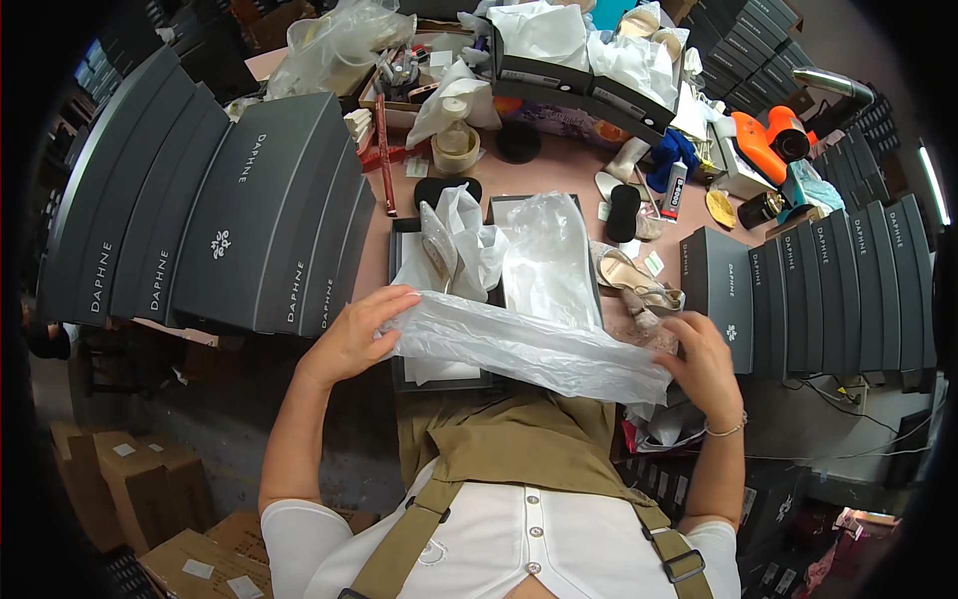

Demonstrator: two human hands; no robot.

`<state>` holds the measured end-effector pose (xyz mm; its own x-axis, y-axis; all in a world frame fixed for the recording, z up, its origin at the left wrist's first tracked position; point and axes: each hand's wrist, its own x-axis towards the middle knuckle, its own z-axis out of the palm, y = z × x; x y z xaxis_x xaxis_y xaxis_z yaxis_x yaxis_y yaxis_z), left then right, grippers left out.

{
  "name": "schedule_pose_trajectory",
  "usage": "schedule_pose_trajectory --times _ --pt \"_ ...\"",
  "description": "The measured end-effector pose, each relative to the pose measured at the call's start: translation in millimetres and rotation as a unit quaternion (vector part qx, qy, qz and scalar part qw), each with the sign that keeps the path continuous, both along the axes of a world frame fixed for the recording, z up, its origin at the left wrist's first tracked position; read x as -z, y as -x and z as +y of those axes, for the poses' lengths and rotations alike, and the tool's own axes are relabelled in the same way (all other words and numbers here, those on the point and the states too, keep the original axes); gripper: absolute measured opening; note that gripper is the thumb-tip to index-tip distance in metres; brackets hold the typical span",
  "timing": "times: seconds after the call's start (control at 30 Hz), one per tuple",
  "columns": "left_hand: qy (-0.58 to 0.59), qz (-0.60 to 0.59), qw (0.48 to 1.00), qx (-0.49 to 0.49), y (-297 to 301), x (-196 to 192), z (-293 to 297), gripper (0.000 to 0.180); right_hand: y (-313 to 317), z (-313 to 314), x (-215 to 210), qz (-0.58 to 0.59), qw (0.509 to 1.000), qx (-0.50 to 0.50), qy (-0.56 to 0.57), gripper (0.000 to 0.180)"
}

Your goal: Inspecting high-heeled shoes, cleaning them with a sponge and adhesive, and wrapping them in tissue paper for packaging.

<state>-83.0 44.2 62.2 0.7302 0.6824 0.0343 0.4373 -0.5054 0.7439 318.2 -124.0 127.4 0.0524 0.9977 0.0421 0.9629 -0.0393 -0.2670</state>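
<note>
A translucent white plastic bag (519, 344) is stretched sideways in front of my chest. My left hand (354, 334) pinches its left end, and my right hand (702, 364) grips the right end. Behind it lies an open dark grey shoe box (401, 260). In the box a sparkly shoe (439, 250) rests beside crumpled white tissue paper (471, 230). A second open box part (577, 215) to its right holds crinkled translucent plastic (544, 255). Close to my right hand, a beige sandal (634, 275) lies on the table, partly hidden by the hand and the bag.
Stacked dark grey shoe boxes (264, 210) stand at left, with another row (813, 290) at right. Towards the back are a tape roll (456, 150), a glue tube (674, 192), an orange heat gun (760, 148) and boxes with white paper (544, 75). Cartons (150, 489) sit on the floor.
</note>
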Motion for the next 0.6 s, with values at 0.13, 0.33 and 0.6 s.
schedule_pose_trajectory --times 0.13,0.33,0.6 --pt "-0.033 -0.010 0.998 0.047 -12.2 -19.1 -5.2 0.048 90.3 68.9 24.5 0.160 0.960 -0.229 -0.001 0.079" --pt "0.158 -0.142 0.959 -0.188 23.5 -4.2 0.0 0.038 71.7 65.2 73.1 0.248 0.939 -0.200 0.126 0.018" --pt "0.185 0.175 0.966 -0.040 -54.2 144.5 45.3 0.030 17.8 31.9 59.4 0.451 0.890 0.036 0.057 0.015"
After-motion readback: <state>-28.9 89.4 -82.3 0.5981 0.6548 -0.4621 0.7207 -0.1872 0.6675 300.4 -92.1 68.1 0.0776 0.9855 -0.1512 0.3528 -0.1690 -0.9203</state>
